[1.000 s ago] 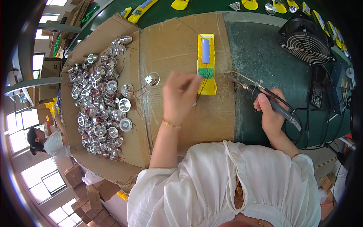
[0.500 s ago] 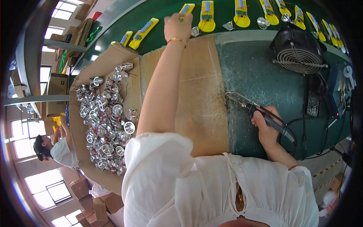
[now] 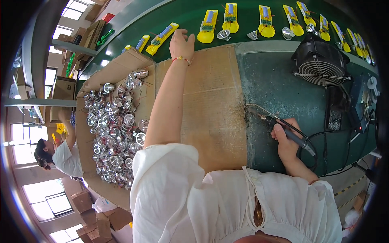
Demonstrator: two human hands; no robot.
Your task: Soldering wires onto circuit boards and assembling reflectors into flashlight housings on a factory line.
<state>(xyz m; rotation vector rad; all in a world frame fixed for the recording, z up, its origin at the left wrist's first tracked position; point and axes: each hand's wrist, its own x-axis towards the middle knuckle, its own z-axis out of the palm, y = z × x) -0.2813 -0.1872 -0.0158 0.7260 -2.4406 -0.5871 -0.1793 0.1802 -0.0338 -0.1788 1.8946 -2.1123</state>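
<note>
Stretched toward the back of the bench, my left hand (image 3: 182, 44) is empty, thumb and fingers apart. It hovers between two yellow casings: one slanted casing (image 3: 162, 39) on its left and an upright casing (image 3: 207, 27) on its right. Each carries a small green circuit board and a bluish cylinder. My right hand (image 3: 287, 139) is closed round the dark handle of a soldering iron (image 3: 291, 135). A thin bent metal tube runs along the iron, and its tip points left over the cardboard's edge.
At left, a cardboard box (image 3: 99, 77) holds many shiny reflector cups (image 3: 115, 133). Cardboard sheet (image 3: 210, 117) covers the bench before me. More yellow casings (image 3: 266, 24) with reflectors line the back. A black fan (image 3: 320, 60) stands at right. A co-worker (image 3: 65, 158) sits far left.
My left hand has left the casing it was over and moved left and slightly nearer. That casing now lies closer to me. The soldering iron stays in my right hand, nearly still.
</note>
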